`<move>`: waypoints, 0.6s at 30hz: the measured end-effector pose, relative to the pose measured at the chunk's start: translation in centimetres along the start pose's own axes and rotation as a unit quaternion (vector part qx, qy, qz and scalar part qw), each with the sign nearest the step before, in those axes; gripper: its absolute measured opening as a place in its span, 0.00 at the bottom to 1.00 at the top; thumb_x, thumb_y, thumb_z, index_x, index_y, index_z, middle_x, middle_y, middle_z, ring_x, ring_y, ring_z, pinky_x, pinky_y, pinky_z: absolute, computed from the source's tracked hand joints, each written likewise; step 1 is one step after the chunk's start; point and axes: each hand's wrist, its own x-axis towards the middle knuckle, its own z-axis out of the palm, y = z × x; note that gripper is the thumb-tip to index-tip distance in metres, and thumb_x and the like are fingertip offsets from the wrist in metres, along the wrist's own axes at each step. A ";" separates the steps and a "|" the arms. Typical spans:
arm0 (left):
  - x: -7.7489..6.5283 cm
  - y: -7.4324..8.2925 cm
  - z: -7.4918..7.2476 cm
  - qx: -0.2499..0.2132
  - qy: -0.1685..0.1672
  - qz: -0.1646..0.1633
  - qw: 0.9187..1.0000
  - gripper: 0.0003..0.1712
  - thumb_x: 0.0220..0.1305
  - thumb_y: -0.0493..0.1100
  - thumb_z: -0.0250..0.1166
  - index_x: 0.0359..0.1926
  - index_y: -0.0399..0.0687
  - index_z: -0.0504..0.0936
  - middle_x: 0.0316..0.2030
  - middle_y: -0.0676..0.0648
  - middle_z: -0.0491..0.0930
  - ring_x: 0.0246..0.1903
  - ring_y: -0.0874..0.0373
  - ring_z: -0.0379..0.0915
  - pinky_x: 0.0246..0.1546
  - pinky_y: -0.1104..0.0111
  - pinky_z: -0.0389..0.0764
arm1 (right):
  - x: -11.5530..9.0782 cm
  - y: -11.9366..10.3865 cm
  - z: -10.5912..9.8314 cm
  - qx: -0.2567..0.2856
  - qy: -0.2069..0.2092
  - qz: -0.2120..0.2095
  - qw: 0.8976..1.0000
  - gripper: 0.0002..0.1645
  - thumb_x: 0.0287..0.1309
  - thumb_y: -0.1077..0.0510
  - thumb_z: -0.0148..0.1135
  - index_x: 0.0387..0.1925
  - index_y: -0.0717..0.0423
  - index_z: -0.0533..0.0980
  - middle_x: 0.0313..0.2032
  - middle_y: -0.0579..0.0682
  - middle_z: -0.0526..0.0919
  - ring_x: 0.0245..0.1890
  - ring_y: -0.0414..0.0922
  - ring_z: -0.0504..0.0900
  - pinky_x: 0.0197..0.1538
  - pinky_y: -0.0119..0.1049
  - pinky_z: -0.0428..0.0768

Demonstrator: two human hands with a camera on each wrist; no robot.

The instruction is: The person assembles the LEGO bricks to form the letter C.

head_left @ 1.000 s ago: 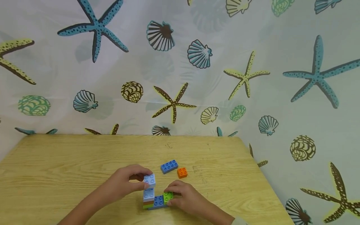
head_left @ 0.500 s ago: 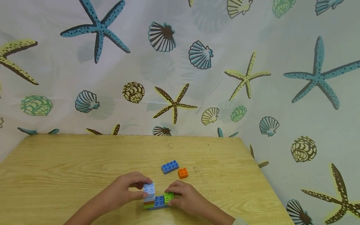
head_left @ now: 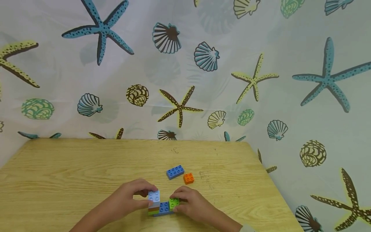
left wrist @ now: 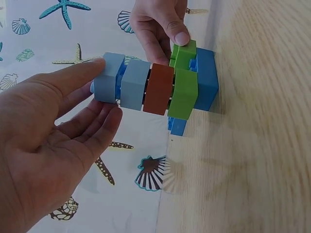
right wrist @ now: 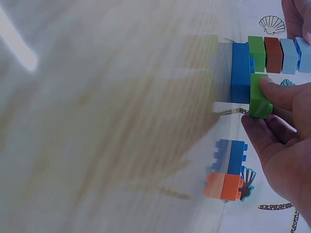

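Note:
My left hand [head_left: 129, 197] pinches the top light blue brick [left wrist: 108, 77] of a small tower between thumb and fingers. Under it come another light blue brick [left wrist: 134, 84], a brown brick [left wrist: 158, 89] and a green brick [left wrist: 183, 94]. The tower stands on one end of a long blue brick [head_left: 164, 208]. In the left wrist view a narrow gap shows between the two light blue bricks. At the blue brick's other end sits a second green brick [head_left: 174, 203], which my right hand [head_left: 193, 205] grips by its sides.
Beyond the hands, a loose long blue brick [head_left: 175, 172] and an orange brick [head_left: 188, 178] lie close together on the wooden table [head_left: 87, 164]. A curtain [head_left: 185, 71] printed with shells and starfish hangs behind the table and along its right side.
My left hand has come down with the light blue brick from just above the tower onto its top. The right hand has kept its grip on the green brick.

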 end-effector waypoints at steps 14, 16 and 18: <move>-0.1 0.0 0.0 0.019 0.004 0.000 1.000 0.19 0.64 0.51 0.71 0.54 0.56 0.83 0.49 0.54 0.81 0.45 0.65 0.77 0.50 0.60 0.83 | -0.1 -0.1 0.1 0.006 -0.002 -0.007 1.000 0.20 0.62 0.55 0.70 0.56 0.52 0.82 0.52 0.39 0.80 0.52 0.32 0.76 0.56 0.27 0.80; 0.0 0.1 0.0 0.018 0.003 -0.001 1.000 0.18 0.64 0.51 0.71 0.54 0.55 0.83 0.49 0.54 0.81 0.44 0.65 0.76 0.49 0.61 0.83 | -0.1 -0.2 0.1 0.008 -0.002 -0.004 1.000 0.20 0.62 0.55 0.70 0.56 0.51 0.82 0.52 0.39 0.80 0.52 0.32 0.76 0.56 0.27 0.79; 0.0 0.1 0.0 0.020 0.000 -0.001 1.000 0.18 0.64 0.50 0.71 0.54 0.55 0.84 0.49 0.54 0.81 0.44 0.64 0.76 0.48 0.63 0.83 | -0.1 -0.2 0.0 0.008 -0.003 -0.001 1.000 0.20 0.62 0.54 0.70 0.56 0.51 0.82 0.52 0.39 0.80 0.53 0.32 0.76 0.56 0.27 0.79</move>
